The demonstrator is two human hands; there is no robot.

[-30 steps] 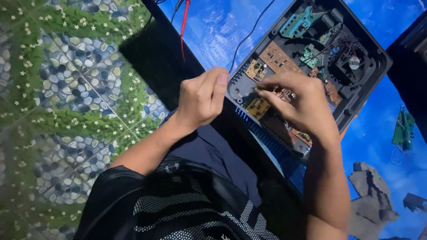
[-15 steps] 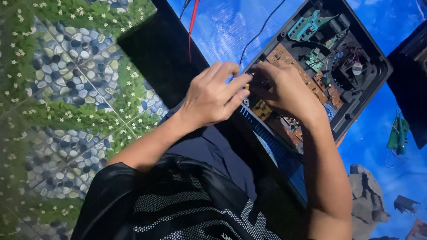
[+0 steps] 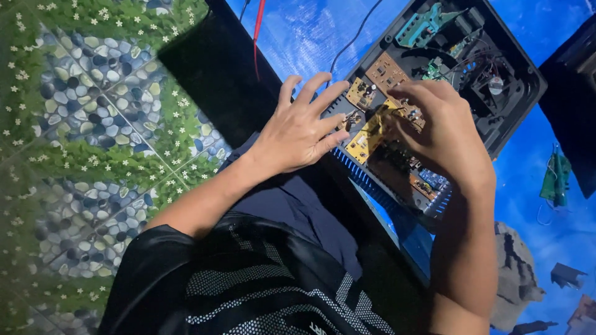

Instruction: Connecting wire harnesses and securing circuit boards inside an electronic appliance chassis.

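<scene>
Far left, the floor [image 3: 81,124] showed a printed pattern of grey-blue pebbles, green grass and small white flowers, and the person's black mesh-patterned shirt [image 3: 248,291] filled the near middle. Moving right, a thin red wire [image 3: 257,31] and a thin black wire [image 3: 354,37] ran down across the glossy blue counter [image 3: 310,31] at the far side.

Then came the left hand [image 3: 298,133]: fingers [image 3: 310,87] spread wide, palm down, fingertips resting on the near-left edge of the open black plastic case [image 3: 515,80] of an electronic device. Its grip was wide and held nothing; it only pressed flat there.

Just right of it, small yellow-brown circuit boards [image 3: 366,139] sat inside the case, with a tan board [image 3: 388,71] a little farther away and a teal-green board [image 3: 425,25] at the far end. A small round fan [image 3: 495,84] sat in the case's right part.

The right hand [image 3: 444,133] hovered over the boards, fingers curled down onto the components by the yellow boards; whether that narrow grip pinched anything, I could not tell, since the fingertips were hidden.

Far right, a loose green circuit board [image 3: 555,177] lay on the counter, well apart from the case, beside a dark box [image 3: 574,93] at the edge.
</scene>
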